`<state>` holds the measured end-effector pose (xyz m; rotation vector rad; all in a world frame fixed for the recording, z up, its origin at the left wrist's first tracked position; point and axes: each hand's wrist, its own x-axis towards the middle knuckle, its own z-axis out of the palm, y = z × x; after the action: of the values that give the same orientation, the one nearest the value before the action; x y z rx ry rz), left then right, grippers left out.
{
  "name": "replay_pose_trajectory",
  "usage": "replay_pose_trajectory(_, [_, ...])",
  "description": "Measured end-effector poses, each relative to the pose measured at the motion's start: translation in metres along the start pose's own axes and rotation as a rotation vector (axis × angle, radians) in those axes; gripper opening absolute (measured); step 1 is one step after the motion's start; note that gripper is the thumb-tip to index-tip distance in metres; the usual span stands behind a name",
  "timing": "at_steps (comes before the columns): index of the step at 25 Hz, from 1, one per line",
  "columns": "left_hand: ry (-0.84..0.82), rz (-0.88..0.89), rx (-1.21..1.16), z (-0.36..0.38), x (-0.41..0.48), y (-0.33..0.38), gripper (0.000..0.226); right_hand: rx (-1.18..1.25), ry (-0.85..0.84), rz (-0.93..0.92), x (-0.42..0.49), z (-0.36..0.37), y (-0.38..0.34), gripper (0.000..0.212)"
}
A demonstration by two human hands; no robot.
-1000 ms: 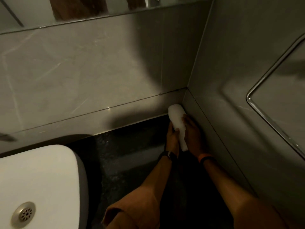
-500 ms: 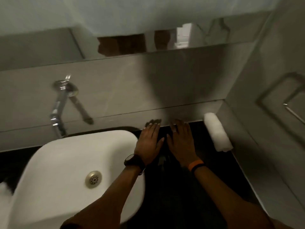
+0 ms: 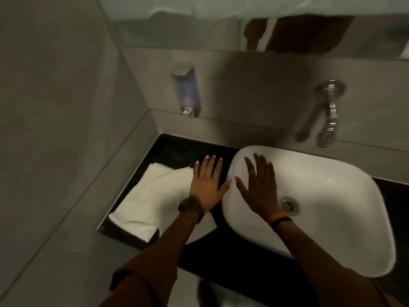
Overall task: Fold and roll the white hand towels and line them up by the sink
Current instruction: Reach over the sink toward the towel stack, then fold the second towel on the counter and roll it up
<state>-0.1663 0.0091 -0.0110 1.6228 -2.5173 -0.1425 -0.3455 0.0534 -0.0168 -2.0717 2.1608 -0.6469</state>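
Note:
A pile of flat white hand towels (image 3: pixel 152 200) lies on the black counter (image 3: pixel 174 149) left of the white sink (image 3: pixel 332 209), against the left wall. My left hand (image 3: pixel 207 185) hovers flat with spread fingers over the right edge of the towels, holding nothing. My right hand (image 3: pixel 260 187) is spread open above the left part of the sink basin, also empty. The rolled towel from earlier is out of view.
A chrome tap (image 3: pixel 329 111) sticks out of the back wall above the sink. A soap dispenser (image 3: pixel 188 91) hangs on the wall above the counter's left end. A grey wall (image 3: pixel 55 129) closes the left side. A mirror (image 3: pixel 243 23) runs along the top.
I let go of the rolled towel in the right corner. Both hands and my view swung left across the sink to the flat towels on its left side.

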Motion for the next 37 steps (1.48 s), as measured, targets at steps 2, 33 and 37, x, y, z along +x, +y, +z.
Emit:
replay_pose_trajectory(2, [-0.01,-0.136,-0.054,0.006,-0.026,-0.063,0.074,0.091,-0.068,-0.017,0.006,0.033,-0.059,0.069])
replay_pose_trajectory(33, [0.101,-0.183,-0.809,-0.016,-0.055,-0.01,0.075,0.621,-0.078,0.305,-0.036,-0.018,-0.053,0.055])
replay_pose_trajectory(37, [0.037,-0.023,-0.851,-0.009,-0.041,0.108,0.076,0.57,0.026,0.351,-0.081,-0.082,0.051,0.06])
